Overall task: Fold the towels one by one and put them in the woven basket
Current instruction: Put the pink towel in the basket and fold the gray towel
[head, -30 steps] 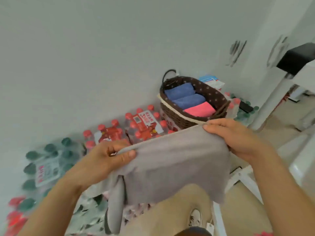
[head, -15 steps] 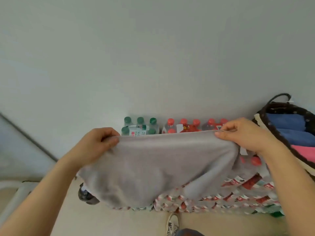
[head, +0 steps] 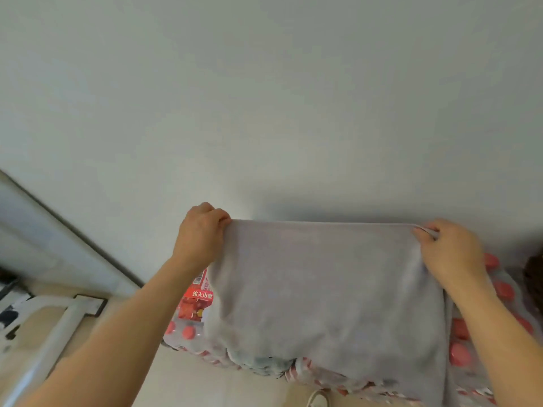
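Pinching top left corner of grey towel [head: 323, 289]: left hand [head: 202, 233], fingers [head: 223, 216] curled round cloth; right hand [head: 449, 251] pinches top right corner; top edge taut, long axis level, hand to hand; cloth hangs below fingers, before red-capped bottle packs [head: 197, 304]; dark sliver at right edge, likely woven basket [head: 535, 277], nearer right hand; judged next: corners brought together.
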The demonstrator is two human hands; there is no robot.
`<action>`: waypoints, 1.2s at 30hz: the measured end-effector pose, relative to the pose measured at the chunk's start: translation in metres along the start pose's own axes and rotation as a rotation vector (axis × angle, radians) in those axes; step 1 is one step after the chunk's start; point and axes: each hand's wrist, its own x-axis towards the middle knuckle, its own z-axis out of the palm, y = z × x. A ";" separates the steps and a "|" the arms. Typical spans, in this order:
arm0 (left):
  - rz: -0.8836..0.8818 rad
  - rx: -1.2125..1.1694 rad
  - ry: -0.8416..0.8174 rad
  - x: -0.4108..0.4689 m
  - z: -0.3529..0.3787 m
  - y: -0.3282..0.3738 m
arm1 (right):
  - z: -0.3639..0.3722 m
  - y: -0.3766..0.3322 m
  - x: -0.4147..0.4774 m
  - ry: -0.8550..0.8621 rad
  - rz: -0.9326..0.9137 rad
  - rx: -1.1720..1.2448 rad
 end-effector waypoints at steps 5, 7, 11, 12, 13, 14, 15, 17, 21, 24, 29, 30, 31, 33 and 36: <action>-0.008 -0.093 -0.067 0.031 0.029 0.004 | 0.021 -0.018 -0.007 0.278 0.111 0.059; -0.058 -0.154 -0.130 0.033 0.042 0.001 | 0.031 -0.043 -0.029 0.234 0.079 0.060; -0.278 -0.420 -0.359 0.029 0.062 -0.023 | 0.073 -0.114 -0.098 -0.146 -0.230 -0.055; -0.341 -0.509 -0.444 0.028 0.066 -0.031 | 0.083 -0.133 -0.110 -0.289 -0.253 -0.103; -0.375 -0.569 -0.512 0.028 0.069 -0.038 | 0.093 -0.149 -0.119 -0.411 -0.248 -0.133; -0.380 -0.607 -0.543 0.027 0.071 -0.043 | 0.101 -0.162 -0.127 -0.504 -0.239 -0.155; -0.378 -0.628 -0.554 0.027 0.072 -0.048 | 0.109 -0.171 -0.132 -0.564 -0.236 -0.172; -0.408 -0.714 -0.543 0.032 0.072 -0.053 | 0.119 -0.183 -0.133 -0.604 -0.224 -0.209; -0.542 -0.920 -0.560 0.050 0.071 -0.057 | 0.128 -0.196 -0.131 -0.607 -0.211 -0.260; -0.583 -0.808 -0.472 0.062 0.081 -0.069 | 0.133 -0.212 -0.130 -0.618 -0.217 -0.254; -0.370 -0.367 -0.226 0.051 0.074 -0.068 | 0.140 -0.224 -0.128 -0.617 -0.237 -0.237; -0.235 -0.285 -0.135 0.040 0.070 -0.062 | 0.140 -0.222 -0.126 -0.624 -0.247 -0.216; -0.075 -0.250 -0.076 0.028 0.066 -0.054 | 0.139 -0.218 -0.124 -0.631 -0.253 -0.187; 0.270 -0.243 -0.127 0.003 0.067 -0.034 | 0.133 -0.211 -0.121 -0.567 -0.253 -0.128; 0.541 -0.105 -0.325 -0.029 0.083 -0.015 | 0.121 -0.190 -0.126 -0.444 -0.223 -0.197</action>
